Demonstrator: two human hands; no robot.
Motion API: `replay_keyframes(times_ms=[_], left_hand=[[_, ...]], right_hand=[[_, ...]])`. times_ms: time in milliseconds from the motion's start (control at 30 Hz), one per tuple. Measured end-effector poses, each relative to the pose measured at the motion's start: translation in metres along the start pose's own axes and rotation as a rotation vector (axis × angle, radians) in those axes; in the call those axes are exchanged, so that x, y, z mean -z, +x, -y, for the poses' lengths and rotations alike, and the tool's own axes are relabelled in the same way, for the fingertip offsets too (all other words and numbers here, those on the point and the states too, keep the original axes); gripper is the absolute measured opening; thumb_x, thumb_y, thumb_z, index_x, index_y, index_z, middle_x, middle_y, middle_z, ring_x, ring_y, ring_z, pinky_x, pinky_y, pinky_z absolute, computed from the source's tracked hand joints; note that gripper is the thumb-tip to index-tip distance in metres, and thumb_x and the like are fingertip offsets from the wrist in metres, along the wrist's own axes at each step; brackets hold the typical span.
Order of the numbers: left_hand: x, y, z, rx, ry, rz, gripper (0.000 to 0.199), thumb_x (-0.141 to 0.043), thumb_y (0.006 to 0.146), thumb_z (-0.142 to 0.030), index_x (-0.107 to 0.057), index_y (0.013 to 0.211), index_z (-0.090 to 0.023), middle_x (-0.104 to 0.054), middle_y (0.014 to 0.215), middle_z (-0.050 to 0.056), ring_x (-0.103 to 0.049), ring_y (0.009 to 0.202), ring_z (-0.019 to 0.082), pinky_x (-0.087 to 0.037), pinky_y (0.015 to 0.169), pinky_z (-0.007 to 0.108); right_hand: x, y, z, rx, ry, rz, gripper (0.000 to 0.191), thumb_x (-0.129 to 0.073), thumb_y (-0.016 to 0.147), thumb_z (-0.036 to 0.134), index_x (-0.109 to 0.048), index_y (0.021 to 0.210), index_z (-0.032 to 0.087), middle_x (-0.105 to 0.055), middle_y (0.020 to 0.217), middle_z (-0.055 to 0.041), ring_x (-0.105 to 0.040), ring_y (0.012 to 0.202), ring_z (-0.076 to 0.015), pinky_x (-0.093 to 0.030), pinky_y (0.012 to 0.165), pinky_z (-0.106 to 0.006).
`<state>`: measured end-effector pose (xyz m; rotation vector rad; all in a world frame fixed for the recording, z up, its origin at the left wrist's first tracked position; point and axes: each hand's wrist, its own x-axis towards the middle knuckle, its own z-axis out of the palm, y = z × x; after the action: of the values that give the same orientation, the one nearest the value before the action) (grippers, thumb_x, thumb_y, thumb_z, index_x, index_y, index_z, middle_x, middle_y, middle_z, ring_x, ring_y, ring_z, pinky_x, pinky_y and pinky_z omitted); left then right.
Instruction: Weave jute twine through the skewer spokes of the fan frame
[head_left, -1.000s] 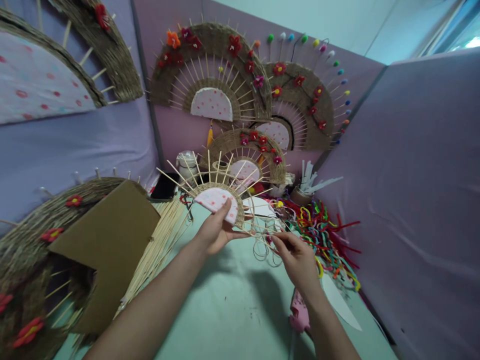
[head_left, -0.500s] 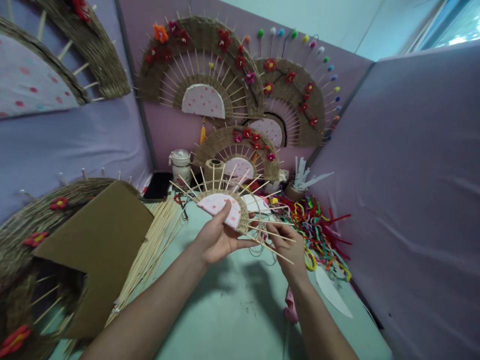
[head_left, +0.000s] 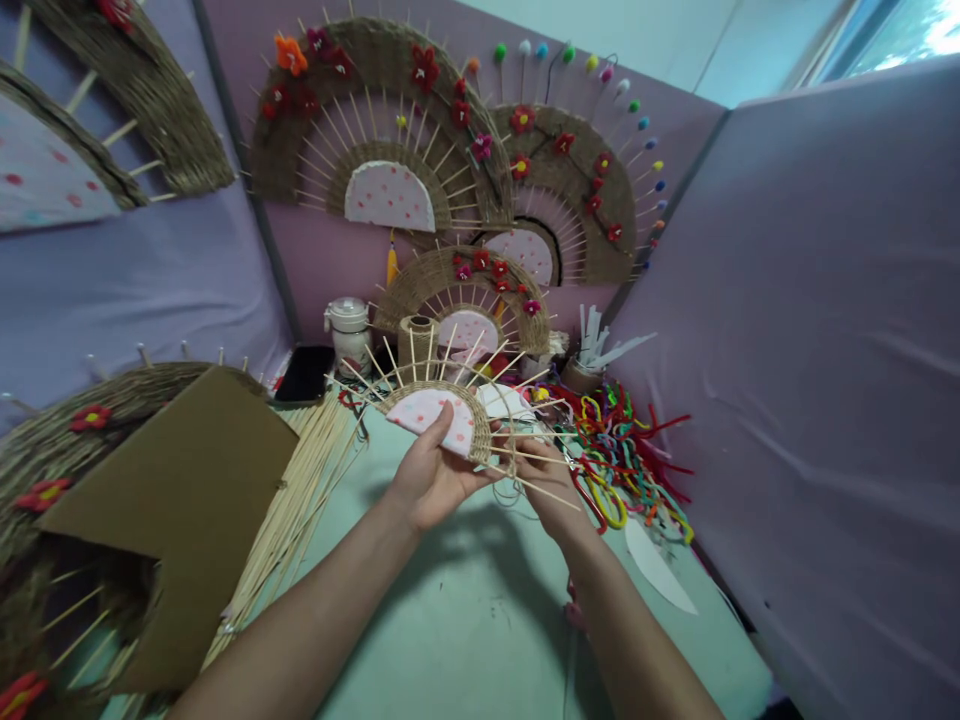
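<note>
A small half-round woven fan is held up over the table, with a pink-dotted white centre, a band of twine around it and thin wooden sticks fanning out. My left hand grips it from below, thumb pressed on the dotted centre and fingers behind. At the fan's right end, my right hand has its fingers closed among the lowest sticks, on the loose twine that loops there. Its fingertips are partly hidden by the sticks.
Loose wooden sticks and a cut cardboard piece lie left. Colourful pipe cleaners and red-handled scissors lie right. Behind stand a twine spool, a lidded jar and finished fans. A phone lies by the jar.
My right hand has moved up and left, closer to the woven band, uncovering the scissors. My left hand keeps its hold on the fan. The whole view has shifted slightly.
</note>
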<state>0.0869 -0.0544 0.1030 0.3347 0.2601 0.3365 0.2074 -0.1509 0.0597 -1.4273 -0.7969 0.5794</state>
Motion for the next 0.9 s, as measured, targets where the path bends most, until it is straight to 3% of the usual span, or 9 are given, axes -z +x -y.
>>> replay_keyframes(times_ms=[100,267,367,467,600,900], left_hand=[[-0.002,0.001,0.002,-0.064,-0.015,-0.058,0.035,-0.047,0.088,-0.035,-0.054,0.113,-0.011,-0.069,0.091,0.013,-0.065,0.089,0.024,-0.048,0.087,0.043],[0.002,0.007,-0.001,-0.255,-0.011,-0.13,0.034,-0.052,0.086,-0.032,-0.054,0.115,-0.014,-0.069,0.091,0.011,-0.066,0.086,0.021,-0.05,0.086,0.041],[0.005,0.009,-0.004,-0.38,0.001,-0.164,0.033,-0.056,0.084,-0.03,-0.055,0.114,-0.016,-0.069,0.093,0.009,-0.066,0.088,0.021,-0.051,0.086,0.04],[0.006,0.011,-0.004,-0.444,0.011,-0.179,0.032,-0.058,0.083,-0.028,-0.057,0.113,-0.018,-0.069,0.09,0.007,-0.065,0.09,0.02,-0.051,0.086,0.038],[0.006,0.011,-0.001,-0.454,0.026,-0.165,0.03,-0.059,0.082,-0.029,-0.059,0.11,-0.017,-0.068,0.092,0.008,-0.065,0.092,0.021,-0.051,0.086,0.038],[0.005,0.009,0.003,-0.463,0.039,-0.138,0.031,-0.058,0.083,-0.028,-0.058,0.113,-0.019,-0.068,0.093,0.007,-0.064,0.093,0.022,-0.049,0.089,0.041]], right_hand=[[-0.001,0.001,-0.005,0.02,-0.045,0.056,0.023,-0.063,0.074,0.038,-0.069,0.083,0.018,-0.071,0.08,-0.0053,-0.064,0.077,-0.0212,-0.051,0.071,-0.035],[0.014,-0.011,-0.009,0.234,-0.468,-0.142,0.025,-0.059,0.077,0.034,-0.065,0.095,0.018,-0.066,0.096,-0.0089,-0.06,0.089,-0.023,-0.047,0.079,-0.038],[0.021,-0.03,-0.001,0.263,-0.782,-0.158,0.016,-0.055,0.082,0.032,-0.063,0.084,0.019,-0.064,0.085,-0.0078,-0.058,0.081,-0.0227,-0.043,0.074,-0.036],[0.017,-0.044,0.015,0.363,-0.937,-0.203,0.015,-0.053,0.085,0.03,-0.061,0.077,0.02,-0.063,0.078,-0.0058,-0.056,0.077,-0.0216,-0.039,0.072,-0.035],[-0.001,-0.04,0.03,0.531,-0.949,-0.287,0.011,-0.056,0.084,0.03,-0.062,0.087,0.021,-0.064,0.091,-0.006,-0.053,0.091,-0.0228,-0.033,0.084,-0.037],[-0.015,-0.021,0.022,0.402,-0.813,-0.293,0.016,-0.054,0.084,0.032,-0.064,0.078,0.021,-0.068,0.082,-0.0026,-0.057,0.087,-0.0209,-0.028,0.086,-0.036]])
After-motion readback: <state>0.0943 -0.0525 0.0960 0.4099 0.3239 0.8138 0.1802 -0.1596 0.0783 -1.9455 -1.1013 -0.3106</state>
